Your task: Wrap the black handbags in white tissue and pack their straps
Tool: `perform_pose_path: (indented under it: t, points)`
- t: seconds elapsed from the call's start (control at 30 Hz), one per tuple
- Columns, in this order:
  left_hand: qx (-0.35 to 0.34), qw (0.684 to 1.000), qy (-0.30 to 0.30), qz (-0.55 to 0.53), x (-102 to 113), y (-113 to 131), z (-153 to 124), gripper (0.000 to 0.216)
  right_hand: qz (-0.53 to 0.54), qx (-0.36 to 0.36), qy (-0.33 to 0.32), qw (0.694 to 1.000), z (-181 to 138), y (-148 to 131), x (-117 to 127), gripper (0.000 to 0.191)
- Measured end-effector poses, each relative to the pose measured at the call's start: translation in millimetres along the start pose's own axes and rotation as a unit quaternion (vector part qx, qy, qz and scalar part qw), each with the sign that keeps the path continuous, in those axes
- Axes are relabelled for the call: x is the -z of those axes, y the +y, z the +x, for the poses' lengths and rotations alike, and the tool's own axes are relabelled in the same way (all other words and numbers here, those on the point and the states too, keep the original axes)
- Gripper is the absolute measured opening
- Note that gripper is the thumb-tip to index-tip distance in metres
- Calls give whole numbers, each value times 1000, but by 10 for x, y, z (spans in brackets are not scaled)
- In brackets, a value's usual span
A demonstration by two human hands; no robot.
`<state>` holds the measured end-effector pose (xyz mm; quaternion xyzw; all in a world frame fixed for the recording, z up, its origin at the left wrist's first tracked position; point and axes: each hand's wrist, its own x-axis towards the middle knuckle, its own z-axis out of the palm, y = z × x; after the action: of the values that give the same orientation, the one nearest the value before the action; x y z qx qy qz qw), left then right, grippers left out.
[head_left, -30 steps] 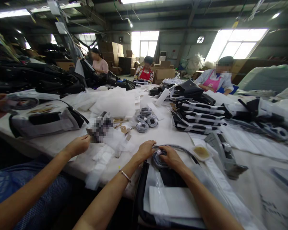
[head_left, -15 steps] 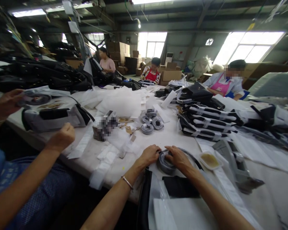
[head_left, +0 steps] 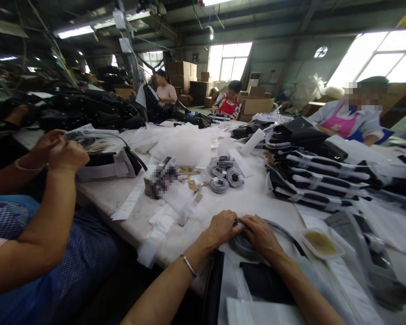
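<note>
Coiled grey strap (head_left: 242,241) rests on a white worktable (head_left: 257,198), just ahead of a black bag (head_left: 264,282) at the near edge, pinched between both hands: the left hand (head_left: 223,228) grips its left side, the right hand (head_left: 262,234) presses over the top. Keeping the loops even and tight would likely stop the coil springing open. Beyond the strap lie three finished coils (head_left: 225,174); to its right sits a small dish (head_left: 320,243). A co-worker's hands (head_left: 59,151) work far left, in a windowed workshop stacked with cartons.
</note>
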<state>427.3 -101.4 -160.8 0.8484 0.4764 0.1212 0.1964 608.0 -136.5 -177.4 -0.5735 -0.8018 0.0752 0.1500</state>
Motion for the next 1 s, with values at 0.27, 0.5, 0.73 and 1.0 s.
perform_pose_path:
  t: [0.27, 0.5, 0.73, 1.0]
  points:
    - [176, 974, 73, 120, 621, -749, 114, 19, 36, -31, -13, 999, 0, -58, 48, 36]
    - [189, 963, 62, 184, 748, -959, 311, 18, 49, -38, -11, 998, -7, -81, 62, 36]
    - [164, 960, 28, 225, 758, -959, 690, 34, 57, -50, -4, 997, -2, -83, 47, 35]
    - [159, 957, -10, 241, 731, -1057, 816, 35, 84, -46, 7, 995, -3, -62, 29, 33]
